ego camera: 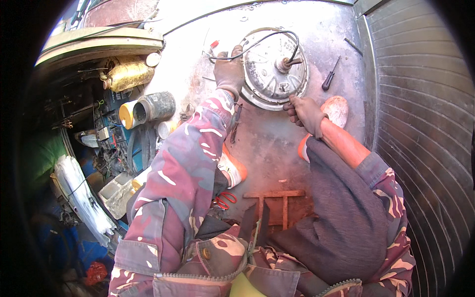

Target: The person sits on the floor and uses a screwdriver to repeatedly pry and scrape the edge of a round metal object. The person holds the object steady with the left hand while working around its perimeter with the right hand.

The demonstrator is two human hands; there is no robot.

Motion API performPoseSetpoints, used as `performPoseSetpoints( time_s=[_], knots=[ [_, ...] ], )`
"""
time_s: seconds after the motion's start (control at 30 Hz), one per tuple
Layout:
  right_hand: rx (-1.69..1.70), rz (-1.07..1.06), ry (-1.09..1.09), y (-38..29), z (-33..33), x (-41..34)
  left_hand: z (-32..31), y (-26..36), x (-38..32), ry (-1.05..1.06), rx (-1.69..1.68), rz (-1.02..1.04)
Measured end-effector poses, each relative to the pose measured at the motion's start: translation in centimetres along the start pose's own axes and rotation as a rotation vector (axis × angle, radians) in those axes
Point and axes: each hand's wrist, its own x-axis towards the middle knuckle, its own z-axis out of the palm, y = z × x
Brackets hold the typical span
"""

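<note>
A round metal wheel hub motor (pixel 265 70) lies on the metal floor, its axle pointing up with a black cable looping out of it. My left hand (pixel 230 70), in a brown glove, is at the hub's left edge, with thumb and finger around the cable (pixel 259 41). At the hub's lower right rim is my gloved right hand (pixel 306 113), fingers curled and thumb against the fingertips; whether something small is between them cannot be told. A screwdriver with a dark handle (pixel 327 81) lies to the right of the hub.
A dark hand tool (pixel 236 124) lies below my left wrist. Red-handled scissors (pixel 225 201) and a rusty metal frame (pixel 274 193) are near my feet. At left stand a dirty metal can (pixel 159 106), a yellow bottle (pixel 130 74) and a concrete block (pixel 118 193). A ribbed metal shutter (pixel 423 111) borders the right.
</note>
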Motion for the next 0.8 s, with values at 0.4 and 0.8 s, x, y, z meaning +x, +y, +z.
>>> performPoseSetpoints(
  time_s=[0.4, 0.8],
  knots=[
    [-1.043, -0.883, 0.370, 0.1, -3.0, -2.0, 0.6, -1.2, 2.4, -0.046, -0.082, -0.026],
    [-0.999, -1.404, 0.515, 1.1, -4.4, 0.2, -0.7, 1.7, 2.0, -0.155, 0.055, -0.103]
  ],
)
